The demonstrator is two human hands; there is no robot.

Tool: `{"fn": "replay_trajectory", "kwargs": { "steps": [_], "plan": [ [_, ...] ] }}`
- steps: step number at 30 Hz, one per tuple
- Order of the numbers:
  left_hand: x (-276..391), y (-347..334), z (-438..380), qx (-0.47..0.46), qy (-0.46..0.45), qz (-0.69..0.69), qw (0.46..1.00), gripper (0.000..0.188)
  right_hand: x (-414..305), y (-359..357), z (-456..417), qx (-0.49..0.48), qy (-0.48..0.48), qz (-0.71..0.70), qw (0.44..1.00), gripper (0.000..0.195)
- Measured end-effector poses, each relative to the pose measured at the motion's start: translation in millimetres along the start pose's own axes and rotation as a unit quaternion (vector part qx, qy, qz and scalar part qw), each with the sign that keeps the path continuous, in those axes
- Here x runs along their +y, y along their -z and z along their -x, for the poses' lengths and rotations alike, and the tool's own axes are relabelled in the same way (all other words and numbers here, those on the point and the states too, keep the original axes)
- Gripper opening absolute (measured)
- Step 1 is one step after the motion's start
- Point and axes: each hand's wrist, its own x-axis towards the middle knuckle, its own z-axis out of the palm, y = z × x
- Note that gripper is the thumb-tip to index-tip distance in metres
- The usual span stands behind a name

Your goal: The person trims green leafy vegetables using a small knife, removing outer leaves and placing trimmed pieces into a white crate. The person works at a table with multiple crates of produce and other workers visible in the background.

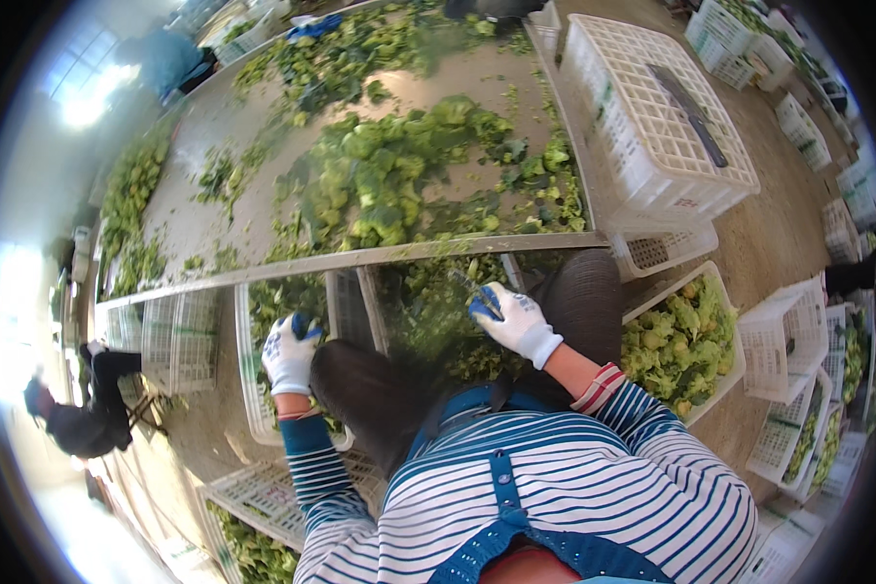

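Observation:
My right hand (507, 314), in a white and blue coated glove, is closed around what looks like a small knife (463, 278). Its short blade points up and left over green trimmings (431, 314) heaped between my knees. In a matching glove, my left hand (290, 354) is by my left knee, above a white plastic crate (254, 409) with green trimmings inside. Its fingers are curled, and whether they hold anything cannot be made out. Broccoli heads (387, 175) lie piled on the metal-edged table (248, 208) beyond both hands.
A large knife (690, 117) lies on an upturned white crate (628, 66) right of the table. Beside my right leg, another crate (734, 350) holds pale green vegetable pieces (679, 339). One person sits at far left (87, 416); another in blue (164, 62) is across the table.

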Motion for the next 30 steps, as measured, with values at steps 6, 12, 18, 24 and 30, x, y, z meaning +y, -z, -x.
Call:
{"fn": "replay_trajectory", "kwargs": {
  "steps": [6, 12, 18, 24, 30],
  "plan": [
    [135, -10, -69, 0.066, -0.237, 0.135, 0.96, 0.051, 8, -11, -3, 0.007, -0.017, -0.253, 0.967, 0.047],
    [382, -86, -120, 0.012, -0.481, 0.092, 0.872, 0.052, 11, -2, 6, 0.079, -0.015, -0.326, 0.942, 0.038],
    [407, -126, -153, -0.101, -0.343, 0.112, 0.927, 0.058, 21, 22, 13, 0.191, -0.043, -0.44, 0.877, 0.024],
    [333, -90, -75, -0.052, -0.386, 0.516, 0.763, 0.054, 14, 78, -34, 0.229, -0.091, -0.708, 0.661, 0.016],
    [280, -51, 6, 0.053, -0.487, 0.396, 0.777, 0.052, 5, 78, -30, 0.126, -0.062, -0.742, 0.656, 0.015]
  ]
}}
